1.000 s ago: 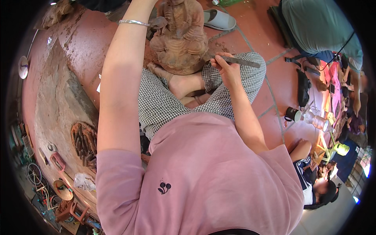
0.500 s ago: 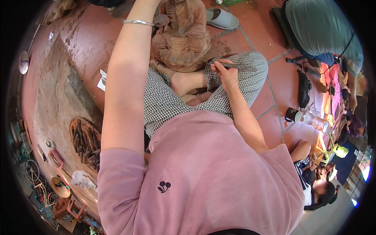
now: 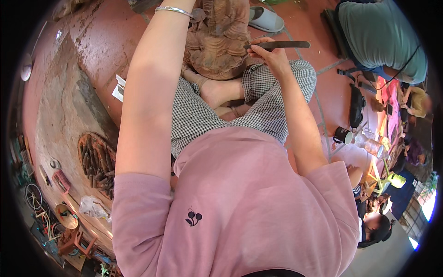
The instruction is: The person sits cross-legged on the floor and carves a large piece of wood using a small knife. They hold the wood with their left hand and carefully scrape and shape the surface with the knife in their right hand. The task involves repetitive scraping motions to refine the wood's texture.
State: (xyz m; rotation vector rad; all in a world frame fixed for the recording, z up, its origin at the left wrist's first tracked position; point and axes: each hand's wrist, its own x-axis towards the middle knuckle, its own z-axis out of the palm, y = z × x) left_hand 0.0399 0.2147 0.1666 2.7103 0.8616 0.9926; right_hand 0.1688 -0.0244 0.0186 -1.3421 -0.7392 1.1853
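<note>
A brown clay-like statue [image 3: 217, 51] with carved folds stands on the floor in front of my crossed legs, its top cut off by the upper edge. My right hand [image 3: 273, 56] grips a dark, flat, stick-like sculpting tool [image 3: 290, 45] between thumb and fingers. The tool's inner end is close to the statue's right side; whether it touches cannot be made out. My left arm [image 3: 154, 78], with a silver bangle [image 3: 174, 10] at the wrist, reaches up along the statue's left side. The left hand itself lies beyond the upper edge.
To the left, a long grey-brown slab [image 3: 69, 106] bears a pile of dark sticks [image 3: 95, 159], scissors [image 3: 54, 163] and a plastic bag [image 3: 93, 206]. A grey slipper [image 3: 267, 21] lies behind the statue. On the right are a black mug [image 3: 341, 135] and other people [image 3: 383, 37].
My right hand has moved up and toward the statue, and the tool has turned to lie nearly level. The left arm has shifted slightly to the right and up.
</note>
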